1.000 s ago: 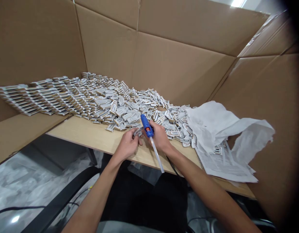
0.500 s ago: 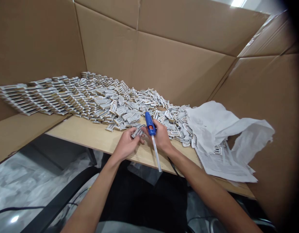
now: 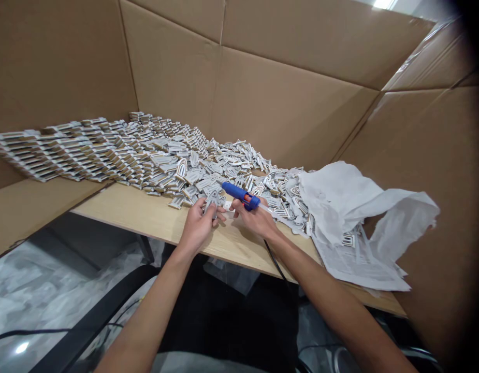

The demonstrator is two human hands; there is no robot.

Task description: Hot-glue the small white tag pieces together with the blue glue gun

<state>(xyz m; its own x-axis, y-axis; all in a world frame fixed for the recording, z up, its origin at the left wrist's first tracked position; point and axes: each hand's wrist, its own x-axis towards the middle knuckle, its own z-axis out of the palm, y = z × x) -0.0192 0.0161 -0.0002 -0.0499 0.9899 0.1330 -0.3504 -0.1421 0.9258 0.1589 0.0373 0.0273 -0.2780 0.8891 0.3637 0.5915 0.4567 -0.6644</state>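
My left hand (image 3: 198, 227) pinches a small grey-and-white arched piece (image 3: 213, 201), holding it upright at the table's front. My right hand (image 3: 255, 220) grips a blue hot glue gun (image 3: 239, 193), which lies almost level with its tip close to that piece. A clear glue stick (image 3: 265, 208) projects from the gun's rear, partly hidden by my right hand. A black cable (image 3: 275, 265) hangs down from near that hand over the table edge. Just behind both hands spreads a large heap of similar arched pieces (image 3: 165, 155).
The light wooden table (image 3: 146, 202) stands inside tall cardboard walls (image 3: 286, 109). Crumpled white wrapping (image 3: 342, 199) and a printed sheet (image 3: 350, 261) lie at the right. A cardboard shelf (image 3: 37, 194) sits at the left, with a grey floor below.
The glue gun has swung from a steep, upright position to nearly level, its tip now beside the piece. My left hand has turned the piece upright.
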